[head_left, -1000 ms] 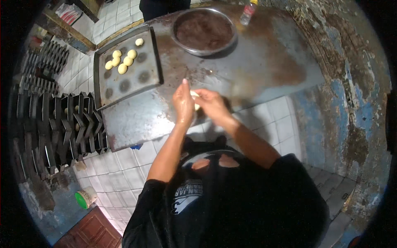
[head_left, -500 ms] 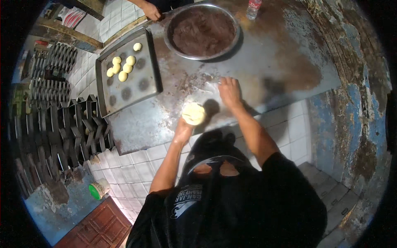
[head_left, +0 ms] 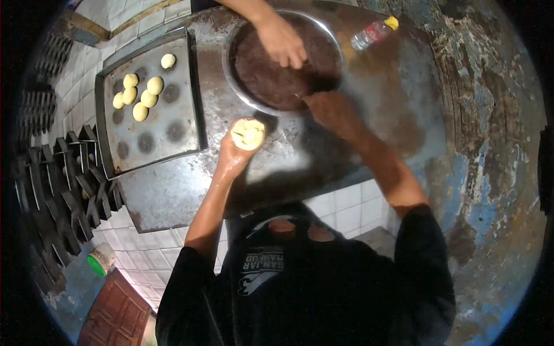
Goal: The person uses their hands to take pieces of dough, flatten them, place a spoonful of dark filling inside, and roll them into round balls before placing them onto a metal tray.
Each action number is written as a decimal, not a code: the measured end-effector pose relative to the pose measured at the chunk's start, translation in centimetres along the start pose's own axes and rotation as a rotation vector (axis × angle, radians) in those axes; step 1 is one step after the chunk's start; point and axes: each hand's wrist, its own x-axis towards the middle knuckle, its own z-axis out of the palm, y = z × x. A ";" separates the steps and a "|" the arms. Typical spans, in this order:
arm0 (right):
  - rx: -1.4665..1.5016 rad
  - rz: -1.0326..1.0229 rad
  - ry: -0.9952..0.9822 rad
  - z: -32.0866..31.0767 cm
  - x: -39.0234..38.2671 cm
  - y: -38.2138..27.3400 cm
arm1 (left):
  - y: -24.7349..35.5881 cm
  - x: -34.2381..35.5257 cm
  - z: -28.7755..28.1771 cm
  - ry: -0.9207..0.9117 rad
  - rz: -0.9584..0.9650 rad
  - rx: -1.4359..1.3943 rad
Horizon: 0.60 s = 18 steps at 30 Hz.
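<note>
My left hand (head_left: 232, 155) is closed around a piece of pale yellow dough (head_left: 248, 134), its uneven top facing up, above the metal table in front of the bowl. My right hand (head_left: 330, 111) reaches over the near right rim of a wide metal bowl (head_left: 229, 78), its fingers closed. A thin light-coloured tip shows at those fingers; what it belongs to is hidden. Dark brown paste (head_left: 259, 69) fills much of the bowl. Another person's hand (head_left: 283, 43) reaches into it from the far side.
A black-rimmed baking tray (head_left: 158, 130) with several round dough balls (head_left: 149, 99) lies on the left. At the back right a clear bottle (head_left: 369, 36) with a yellow cap lies tilted. Dark metal racks (head_left: 63, 190) stand left of the table (head_left: 173, 202); a bucket (head_left: 101, 259) sits below.
My right hand has moved forward from the tabletop to the bowl. My left hand has shifted forward and left with the dough. The other person's hand has come into the bowl.
</note>
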 end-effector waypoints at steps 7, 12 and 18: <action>0.878 0.156 -0.575 0.1 3.9 3.2 | -2.1 0.8 -1.9 0.102 0.025 0.166; 1.128 0.207 -0.308 1.2 0.1 -3.1 | -1.7 1.6 0.9 0.277 0.101 0.201; 0.240 -0.001 0.366 5.9 -8.9 -13.4 | -1.3 0.8 4.1 0.290 0.167 0.533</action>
